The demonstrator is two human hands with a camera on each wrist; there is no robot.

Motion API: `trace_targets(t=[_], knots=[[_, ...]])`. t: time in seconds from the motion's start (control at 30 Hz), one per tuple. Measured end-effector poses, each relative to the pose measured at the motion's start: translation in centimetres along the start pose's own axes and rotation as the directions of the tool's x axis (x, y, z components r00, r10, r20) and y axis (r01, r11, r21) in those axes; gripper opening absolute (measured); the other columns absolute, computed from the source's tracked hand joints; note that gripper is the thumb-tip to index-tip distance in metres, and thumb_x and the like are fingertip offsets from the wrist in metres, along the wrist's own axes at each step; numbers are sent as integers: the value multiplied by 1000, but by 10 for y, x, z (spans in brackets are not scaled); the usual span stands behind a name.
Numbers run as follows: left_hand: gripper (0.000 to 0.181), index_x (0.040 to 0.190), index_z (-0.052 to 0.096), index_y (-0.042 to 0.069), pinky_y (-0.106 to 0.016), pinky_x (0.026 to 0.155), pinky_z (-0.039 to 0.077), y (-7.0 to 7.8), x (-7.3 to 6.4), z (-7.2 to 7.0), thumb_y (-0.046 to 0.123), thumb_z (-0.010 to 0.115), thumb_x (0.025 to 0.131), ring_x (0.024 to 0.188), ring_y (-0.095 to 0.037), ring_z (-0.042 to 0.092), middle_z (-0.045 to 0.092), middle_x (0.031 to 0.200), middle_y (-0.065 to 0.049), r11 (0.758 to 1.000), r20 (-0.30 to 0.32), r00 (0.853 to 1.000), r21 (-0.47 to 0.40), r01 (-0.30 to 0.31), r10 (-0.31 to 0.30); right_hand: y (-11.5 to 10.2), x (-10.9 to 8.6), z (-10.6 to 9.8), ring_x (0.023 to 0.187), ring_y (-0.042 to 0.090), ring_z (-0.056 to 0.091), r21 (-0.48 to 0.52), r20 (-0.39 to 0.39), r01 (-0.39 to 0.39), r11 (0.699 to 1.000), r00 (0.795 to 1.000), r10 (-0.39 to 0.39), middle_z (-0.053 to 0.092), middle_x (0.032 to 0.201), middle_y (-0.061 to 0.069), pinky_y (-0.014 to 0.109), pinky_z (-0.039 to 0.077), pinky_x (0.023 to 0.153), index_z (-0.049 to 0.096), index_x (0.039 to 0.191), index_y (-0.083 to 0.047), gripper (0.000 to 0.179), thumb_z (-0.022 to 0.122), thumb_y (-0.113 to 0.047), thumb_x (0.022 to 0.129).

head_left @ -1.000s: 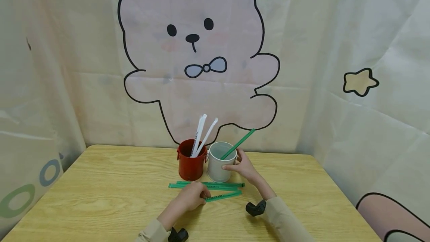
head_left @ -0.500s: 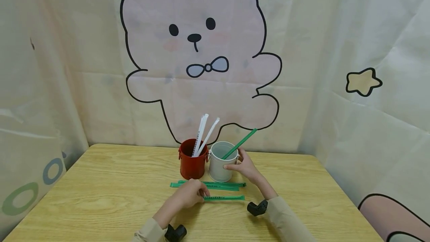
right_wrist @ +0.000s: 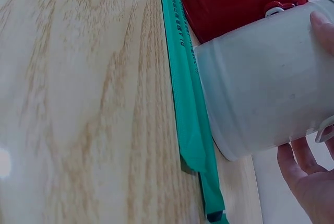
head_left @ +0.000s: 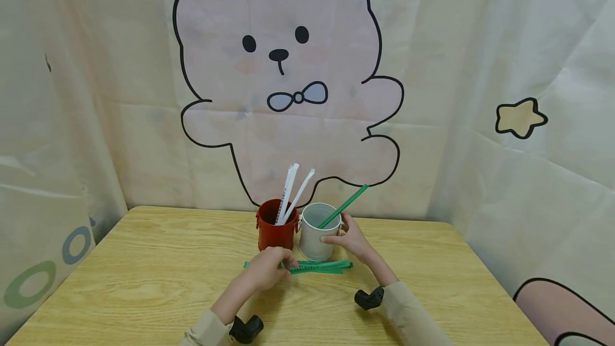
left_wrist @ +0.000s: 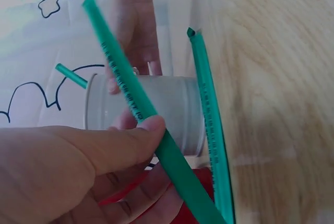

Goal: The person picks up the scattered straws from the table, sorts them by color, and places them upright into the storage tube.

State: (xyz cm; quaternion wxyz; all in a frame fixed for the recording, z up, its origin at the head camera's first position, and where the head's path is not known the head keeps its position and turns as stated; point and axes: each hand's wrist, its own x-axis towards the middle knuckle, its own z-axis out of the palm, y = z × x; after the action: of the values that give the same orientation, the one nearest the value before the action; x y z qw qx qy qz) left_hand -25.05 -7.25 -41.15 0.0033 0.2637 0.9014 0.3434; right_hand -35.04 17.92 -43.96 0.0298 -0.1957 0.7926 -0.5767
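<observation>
Between thumb and fingers, my left hand (head_left: 270,269) pinches a green paper-wrapped straw (left_wrist: 119,71), held slanting in the left wrist view. More green wrapped straws (right_wrist: 180,93) lie side by side on the table, just in front of the buckets. A small white bucket (head_left: 314,243) stands upright behind them, with one green straw (head_left: 343,207) leaning out of it. My right hand (head_left: 354,240) grips that bucket by its right side, thumb in front and fingers round the back. In the head view, the held straw partly overlaps those on the table.
A red bucket (head_left: 275,235) stands left of the white one, with white wrapped straws (head_left: 285,194) leaning in it. The wooden table (head_left: 158,276) ends at a patterned cloth backdrop (head_left: 423,164) behind the buckets.
The green straw in my left hand has risen off the table and moved towards the white bucket, after first being swung level. My right hand has kept its hold on the white bucket.
</observation>
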Motion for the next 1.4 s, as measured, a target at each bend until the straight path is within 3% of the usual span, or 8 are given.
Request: trace_targets(t=[0.33, 0.53, 0.7, 0.8, 1.0, 1.4], knots=[[16, 96, 64, 7, -25, 70, 53, 10, 8, -6, -2, 69, 83, 79, -13, 58, 65, 87, -3, 998, -99, 994, -26, -55, 52, 3, 2, -1, 129, 42, 42, -13, -18, 17, 1000, 1000, -17, 45, 139, 21, 54, 42, 102, 35, 142, -8, 77, 78, -14, 79], [18, 100, 61, 4, -30, 75, 56, 18, 12, -8, -4, 67, 85, 83, -16, 61, 66, 92, -7, 995, -170, 981, -27, -96, 90, 2, 0, 1, 128, 38, 46, 6, -19, -35, 999, 999, 36, 48, 137, 15, 48, 48, 97, 34, 142, -14, 77, 79, -12, 78], [18, 103, 58, 5, -26, 72, 55, 25, 19, -9, -2, 65, 87, 81, -15, 59, 63, 93, -7, 995, -221, 973, -55, -84, 69, 2, -1, 1, 130, 39, 44, 0, -18, -25, 1000, 1000, 25, 43, 145, 14, 49, 48, 97, 30, 147, -18, 84, 79, -15, 79], [18, 103, 58, 6, -24, 71, 53, 30, 23, -10, 0, 64, 88, 80, -13, 58, 62, 93, -5, 994, -277, 959, -69, -80, 58, 1, 0, 1, 130, 40, 44, -10, -16, -7, 1000, 1000, 7, 43, 144, 15, 50, 48, 97, 29, 147, -17, 84, 78, -16, 79], [19, 105, 58, 7, -20, 66, 50, 42, 30, -14, 1, 64, 89, 76, -13, 56, 63, 91, -6, 988, -397, 916, -107, -109, 58, 2, 1, -1, 129, 38, 45, -14, -13, -4, 1000, 1000, 3, 44, 143, 16, 49, 48, 98, 30, 147, -14, 82, 77, -15, 80], [23, 110, 59, 7, -26, 72, 56, 59, 43, -24, 4, 66, 89, 84, -17, 65, 66, 96, -8, 969, -512, 858, -179, -169, 55, 0, 0, 0, 133, 39, 41, -10, -27, -26, 1000, 999, 25, 43, 144, 15, 58, 39, 105, 30, 146, -15, 84, 79, -18, 78]])
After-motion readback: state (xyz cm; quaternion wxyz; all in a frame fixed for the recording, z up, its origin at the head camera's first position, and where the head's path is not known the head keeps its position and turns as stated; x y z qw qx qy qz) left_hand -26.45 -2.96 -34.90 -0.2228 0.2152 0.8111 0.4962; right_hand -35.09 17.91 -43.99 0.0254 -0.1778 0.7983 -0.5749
